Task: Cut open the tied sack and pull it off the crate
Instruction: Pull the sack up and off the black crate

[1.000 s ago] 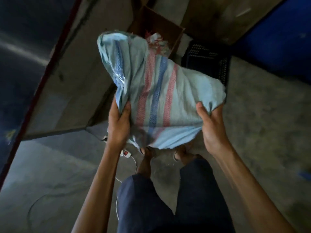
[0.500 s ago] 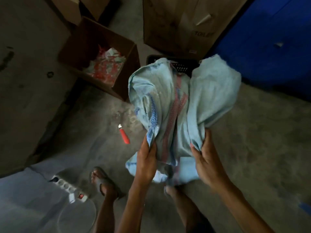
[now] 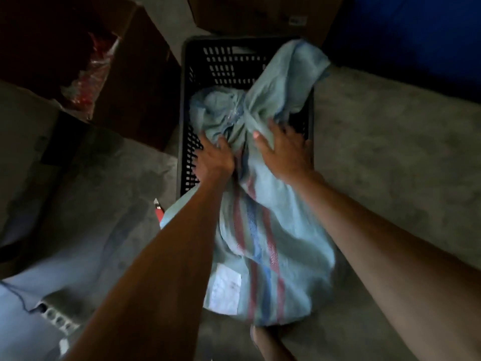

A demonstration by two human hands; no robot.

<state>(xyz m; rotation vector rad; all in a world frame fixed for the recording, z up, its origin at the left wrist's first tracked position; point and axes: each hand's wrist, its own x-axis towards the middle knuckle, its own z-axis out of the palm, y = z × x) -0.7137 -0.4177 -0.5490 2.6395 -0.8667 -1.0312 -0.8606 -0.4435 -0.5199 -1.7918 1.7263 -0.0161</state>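
1. Nearest the crate's front edge, the sack's loose tail is spilling out over the rim onto the floor, label patch showing.
2. At the crate's near end, the left hand is clutching a fold of cloth; the right hand is pressing flat, fingers spread, not pinching.
3. Deeper in the crate, the bunched cloth is piling up. It seems already free, so gathering the tail in smoothly looks wise.
4. Left of the crate, the red cutter is lying clear.
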